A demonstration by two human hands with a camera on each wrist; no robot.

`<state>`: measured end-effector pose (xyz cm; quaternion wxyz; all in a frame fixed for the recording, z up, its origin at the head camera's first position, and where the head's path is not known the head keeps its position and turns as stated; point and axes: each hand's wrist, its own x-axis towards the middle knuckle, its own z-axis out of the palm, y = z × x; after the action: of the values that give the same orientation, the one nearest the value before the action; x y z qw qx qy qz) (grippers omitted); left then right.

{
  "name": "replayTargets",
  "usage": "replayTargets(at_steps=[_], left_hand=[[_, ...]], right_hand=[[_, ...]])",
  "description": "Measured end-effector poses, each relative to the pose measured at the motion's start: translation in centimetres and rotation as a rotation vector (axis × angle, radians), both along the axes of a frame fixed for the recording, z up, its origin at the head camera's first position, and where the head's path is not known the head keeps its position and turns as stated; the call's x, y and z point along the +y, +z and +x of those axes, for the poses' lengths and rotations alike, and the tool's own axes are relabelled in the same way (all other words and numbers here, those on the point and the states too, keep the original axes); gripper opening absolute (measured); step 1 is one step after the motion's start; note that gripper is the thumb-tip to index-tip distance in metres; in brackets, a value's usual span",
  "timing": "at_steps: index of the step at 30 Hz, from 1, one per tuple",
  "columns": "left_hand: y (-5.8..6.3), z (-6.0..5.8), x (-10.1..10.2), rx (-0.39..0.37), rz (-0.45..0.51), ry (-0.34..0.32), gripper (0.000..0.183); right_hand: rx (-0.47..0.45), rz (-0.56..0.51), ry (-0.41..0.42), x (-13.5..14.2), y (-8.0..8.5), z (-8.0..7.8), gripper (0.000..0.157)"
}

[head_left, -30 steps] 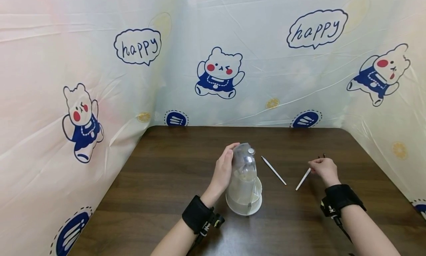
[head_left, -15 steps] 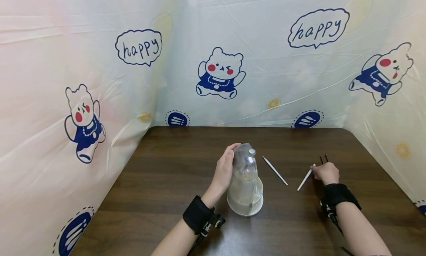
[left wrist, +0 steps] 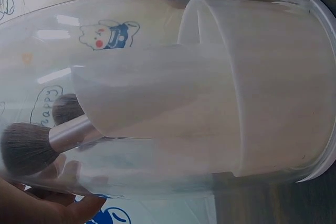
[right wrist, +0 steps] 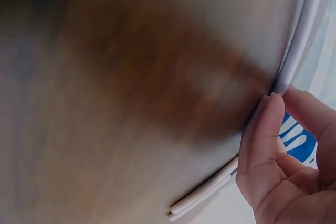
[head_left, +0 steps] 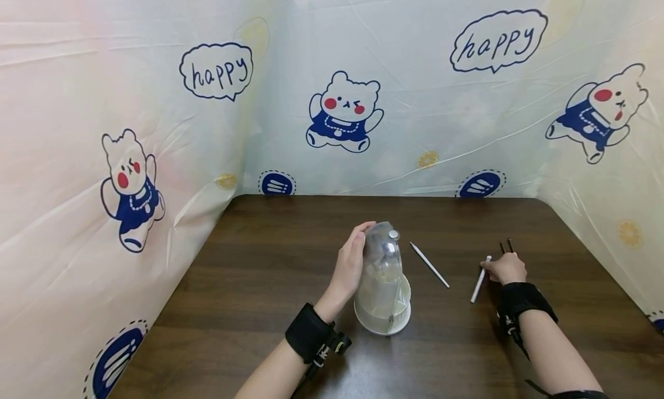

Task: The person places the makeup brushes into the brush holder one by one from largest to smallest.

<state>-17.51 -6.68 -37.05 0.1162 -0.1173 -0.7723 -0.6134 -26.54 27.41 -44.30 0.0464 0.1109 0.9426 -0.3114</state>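
In the head view, a brush holder (head_left: 381,278) with a clear dome and white base stands on the table. My left hand (head_left: 350,263) grips the dome from its left side, fingers bent round its back. Makeup brushes (left wrist: 29,148) with dark bristles show through the clear wall in the left wrist view. My right hand (head_left: 508,268) pinches the upper end of a slim white stick (head_left: 480,280) between thumb and fingers. In the right wrist view, thumb and fingertips meet on a pale rod (right wrist: 302,38). What kind of stick it is does not show.
Between holder and right hand lies another white stick (head_left: 429,264), slanted on the brown table (head_left: 290,243). Two thin dark tips (head_left: 510,245) stick out just beyond the right hand. A printed curtain (head_left: 342,30) encloses the table's back and sides.
My right hand has drawn back slightly, uncovering the dark tips beyond it. The pinched white stick has turned steeper, its lower end shifting right and nearer. My left hand and the holder stay put.
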Motion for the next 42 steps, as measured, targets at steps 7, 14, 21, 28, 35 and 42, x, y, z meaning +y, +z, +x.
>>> replayTargets(at_steps=[7,14,21,28,35,42], left_hand=[[0.0,0.0,0.0,-0.001,0.002,-0.001,0.050],[0.1,0.0,0.0,-0.003,0.010,-0.002,0.049],[-0.1,0.0,0.1,0.000,0.008,0.003,0.049],[0.0,0.0,0.1,0.004,0.008,0.009,0.050],[0.0,0.0,0.1,0.005,0.010,0.012,0.050],[0.1,0.1,0.1,0.002,0.010,0.010,0.049]], right_hand=[[0.021,-0.012,0.002,0.0,-0.1,0.0,0.034],[-0.024,-0.211,0.032,0.7,0.3,0.2,0.035],[-0.022,-0.240,0.002,0.2,2.2,0.4,0.043],[0.104,-0.456,0.093,-2.0,4.9,0.9,0.045],[0.086,-0.563,0.216,-5.5,7.2,2.5,0.043],[0.006,-0.680,0.300,-9.0,8.7,4.5,0.036]])
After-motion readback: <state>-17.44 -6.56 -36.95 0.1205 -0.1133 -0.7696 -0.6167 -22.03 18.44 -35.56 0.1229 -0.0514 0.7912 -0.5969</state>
